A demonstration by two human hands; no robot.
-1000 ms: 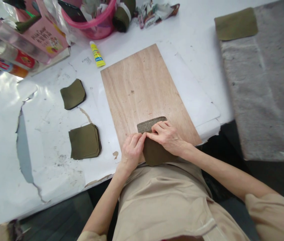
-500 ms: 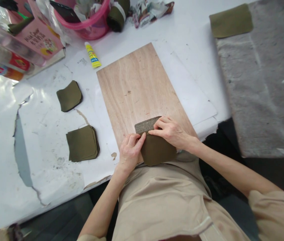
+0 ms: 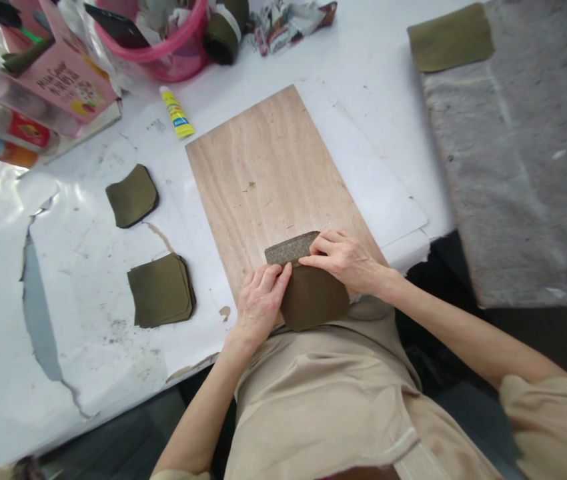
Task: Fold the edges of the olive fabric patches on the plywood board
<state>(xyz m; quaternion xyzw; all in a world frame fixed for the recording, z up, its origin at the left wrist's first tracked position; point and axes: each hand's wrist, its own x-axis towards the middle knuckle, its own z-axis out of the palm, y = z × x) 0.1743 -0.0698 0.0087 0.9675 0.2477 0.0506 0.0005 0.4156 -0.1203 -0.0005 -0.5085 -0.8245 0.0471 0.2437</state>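
Note:
A dark olive piece of leather-like sheet (image 3: 315,300) with rounded corners hangs over the near edge of the wooden board (image 3: 268,167). Just beyond it lies a speckled grey-brown strip (image 3: 291,249) with a dark rim. My left hand (image 3: 259,297) pinches the olive piece at its left upper edge, thumb along the seam between the two. On the other side, my right hand (image 3: 341,259) has its fingertips closed on the same edge, the curled fingers touching the strip's right end. Whether strip and piece are joined is hidden under my fingers.
Left of the board lie two stacks of olive pieces, a smaller stack (image 3: 133,195) and a larger stack (image 3: 161,291). A yellow glue tube (image 3: 177,112) and a pink basket (image 3: 163,60) are farther back. At right, a grey covered slab (image 3: 513,173) bears an olive sheet (image 3: 451,38).
The whole view has shifted slightly, with the table things now a little farther left. Both hands keep their grip on the olive piece, nearly unmoved.

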